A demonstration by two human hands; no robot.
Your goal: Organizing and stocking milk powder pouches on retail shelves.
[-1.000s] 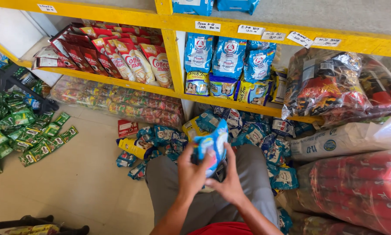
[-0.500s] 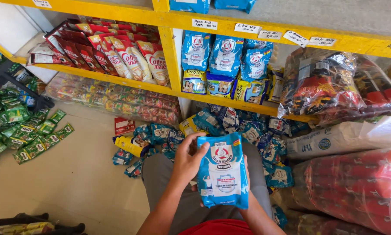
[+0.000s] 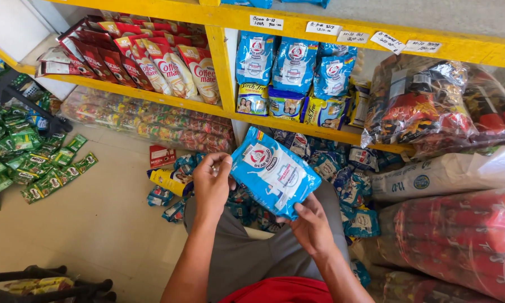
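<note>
Two hands carry one blue pouch (image 3: 275, 173) between them, above our grey-trousered lap. Our right hand (image 3: 310, 226) pinches the pouch's lower corner, thumb on the printed face and fingers behind. Our left hand (image 3: 211, 184) closes on the upper left edge, fingertips curled round the seam. The pouch sits tilted, its top corner pointing up and left, its face toward us.

To handle it well, we judge it best to grip on the sealed seams, not the soft filled middle, since the pack looks pliable and may sag or slip from a corner pinch. Supporting it from below with the right hand seems wise while the left steers.

Just beyond our knees, more blue pouches (image 3: 342, 168) lie heaped on the floor (image 3: 95, 219), some overlapping, with a yellow pack (image 3: 168, 180) and a small red box (image 3: 161, 156) at the left of the heap. Green sachets (image 3: 33, 168) are spread over the floor farther left.

Beyond them the yellow shelf (image 3: 224, 62) holds upright blue pouches (image 3: 294, 64) of the same kind in its right bay, with smaller packs in front of them. Red and white bags (image 3: 151, 62) lean in the left bay.
</note>
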